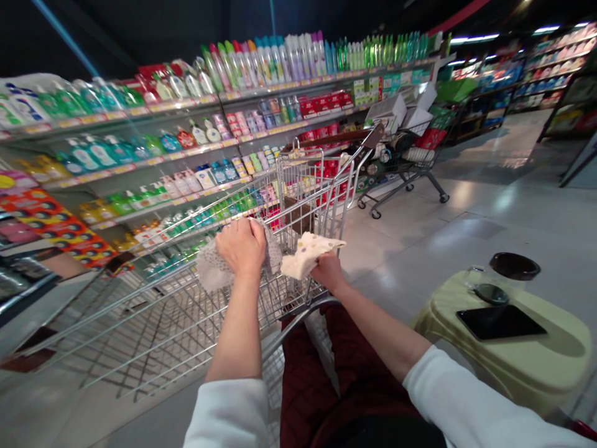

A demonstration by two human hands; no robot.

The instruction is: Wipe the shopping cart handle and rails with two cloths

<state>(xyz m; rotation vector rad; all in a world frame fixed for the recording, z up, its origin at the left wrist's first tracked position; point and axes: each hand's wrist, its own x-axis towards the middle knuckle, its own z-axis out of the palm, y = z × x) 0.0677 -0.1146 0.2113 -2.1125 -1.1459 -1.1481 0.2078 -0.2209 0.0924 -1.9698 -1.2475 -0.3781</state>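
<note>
My left hand [241,246] is closed in a fist around a grey, speckled cloth [212,267], which hangs out on both sides of it. That hand is over the side of a wire shopping cart [186,311]. Lower and to the right, my right hand [329,272] grips a cream cloth [308,252] with dots, bunched and folded above the fingers. Some of the right fingers are hidden under the cloth. The cart's curved grey handle [298,320] runs just below my right hand, in front of my legs.
Shelves [224,149] of bottles and tubs line the far side. Another loaded cart [410,155] stands at the back right. On my right, a pale yellow stool [555,348] carries a black tablet [501,322], a dark round lid [515,266] and a glass container [489,294].
</note>
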